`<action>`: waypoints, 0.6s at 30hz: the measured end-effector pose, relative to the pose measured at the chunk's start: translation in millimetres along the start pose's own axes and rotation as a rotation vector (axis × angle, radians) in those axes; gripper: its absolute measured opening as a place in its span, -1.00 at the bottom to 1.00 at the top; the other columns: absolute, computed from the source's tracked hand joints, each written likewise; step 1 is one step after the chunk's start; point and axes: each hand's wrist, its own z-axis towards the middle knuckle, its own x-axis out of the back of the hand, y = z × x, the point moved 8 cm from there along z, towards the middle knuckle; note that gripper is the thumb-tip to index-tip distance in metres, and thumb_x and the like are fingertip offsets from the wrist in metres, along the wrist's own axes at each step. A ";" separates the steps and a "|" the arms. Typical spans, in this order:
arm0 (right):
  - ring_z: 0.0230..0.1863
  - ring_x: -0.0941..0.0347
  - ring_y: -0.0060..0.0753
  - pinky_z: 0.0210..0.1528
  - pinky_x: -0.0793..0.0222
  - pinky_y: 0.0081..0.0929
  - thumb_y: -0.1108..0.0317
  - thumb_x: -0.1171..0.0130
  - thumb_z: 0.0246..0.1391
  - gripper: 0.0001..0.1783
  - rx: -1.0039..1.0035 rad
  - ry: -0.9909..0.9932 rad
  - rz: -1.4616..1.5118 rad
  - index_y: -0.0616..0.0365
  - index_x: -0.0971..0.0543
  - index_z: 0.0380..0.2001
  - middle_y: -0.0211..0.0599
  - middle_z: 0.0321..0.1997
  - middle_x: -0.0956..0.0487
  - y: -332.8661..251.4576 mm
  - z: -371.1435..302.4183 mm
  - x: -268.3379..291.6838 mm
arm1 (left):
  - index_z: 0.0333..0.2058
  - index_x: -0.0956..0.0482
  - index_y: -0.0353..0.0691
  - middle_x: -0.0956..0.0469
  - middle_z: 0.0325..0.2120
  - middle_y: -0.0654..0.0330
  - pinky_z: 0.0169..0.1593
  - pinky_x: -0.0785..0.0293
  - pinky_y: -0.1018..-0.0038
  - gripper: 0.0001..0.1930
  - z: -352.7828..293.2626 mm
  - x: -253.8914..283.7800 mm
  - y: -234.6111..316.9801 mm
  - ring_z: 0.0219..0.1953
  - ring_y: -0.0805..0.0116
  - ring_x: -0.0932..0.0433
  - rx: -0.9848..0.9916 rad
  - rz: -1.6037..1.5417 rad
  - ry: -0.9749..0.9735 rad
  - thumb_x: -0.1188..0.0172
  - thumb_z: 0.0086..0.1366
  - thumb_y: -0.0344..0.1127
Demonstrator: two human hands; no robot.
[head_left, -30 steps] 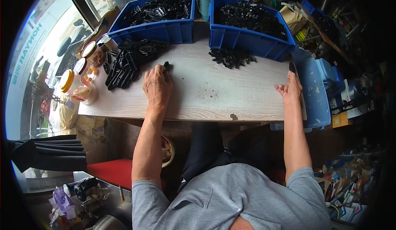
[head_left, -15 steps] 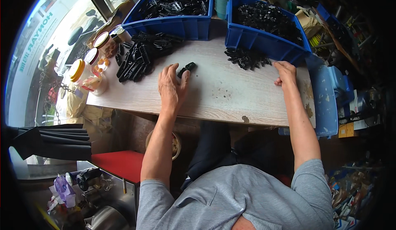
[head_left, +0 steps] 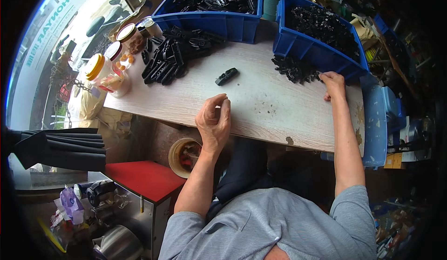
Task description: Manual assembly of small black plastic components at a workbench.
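On the pale wooden worktop (head_left: 279, 106), near its front edge, the left hand (head_left: 214, 120) is held just above the surface with the fingers loosely curled and the thumb brought close to the fingertips; whether something small is pinched there cannot be told. A single black plastic clip (head_left: 226, 76) is seen lying alone on the wood beyond this hand, apart from it. The right hand (head_left: 333, 84) is placed at the far right of the worktop, fingers bent down, touching the edge of a small heap of black parts (head_left: 294, 69) which lies against the right blue bin (head_left: 321, 50). This bin is filled with small black pieces, and the left blue bin (head_left: 209, 20) beside it holds longer black parts. A pile of black clips (head_left: 174, 55) is spread in front of the left bin. At the left end of the worktop several jars (head_left: 104, 73) are standing (one with a yellow lid).
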 end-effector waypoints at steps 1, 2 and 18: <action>-0.82 -0.21 -0.54 -0.80 -0.24 -0.47 0.26 -0.27 0.07 -0.77 0.014 -0.004 -0.008 0.19 -0.65 -0.28 -0.37 -0.64 -0.46 2.4 1.9 1.3 | -0.24 -0.61 -0.34 -0.62 -0.38 0.14 -0.34 -0.47 0.57 -0.88 0.0 -2.1 1.9 -0.45 0.48 -0.55 0.000 -0.004 -0.003 -0.25 0.24 -0.51; -0.82 -0.21 -0.54 -0.80 -0.24 -0.47 0.26 -0.27 0.07 -0.77 0.013 0.003 -0.010 0.19 -0.65 -0.28 -0.37 -0.64 -0.46 6.0 4.0 3.3 | -0.24 -0.61 -0.35 -0.62 -0.40 0.13 -0.34 -0.48 0.57 -0.88 -0.2 -5.2 4.9 -0.44 0.48 -0.56 -0.012 0.003 -0.014 -0.25 0.25 -0.50; -0.81 -0.12 -0.69 -0.70 -0.19 -0.62 0.29 -0.26 0.14 -0.81 0.086 -0.398 0.524 0.20 -0.57 -0.42 -0.51 -0.72 -0.41 -3.0 -100.3 -41.4 | 0.06 -0.47 -0.40 -0.60 -0.39 0.12 -0.38 -0.53 0.53 -0.62 -28.2 -197.9 13.3 -0.44 0.41 -0.59 0.609 -0.516 -0.634 -0.17 0.32 -0.34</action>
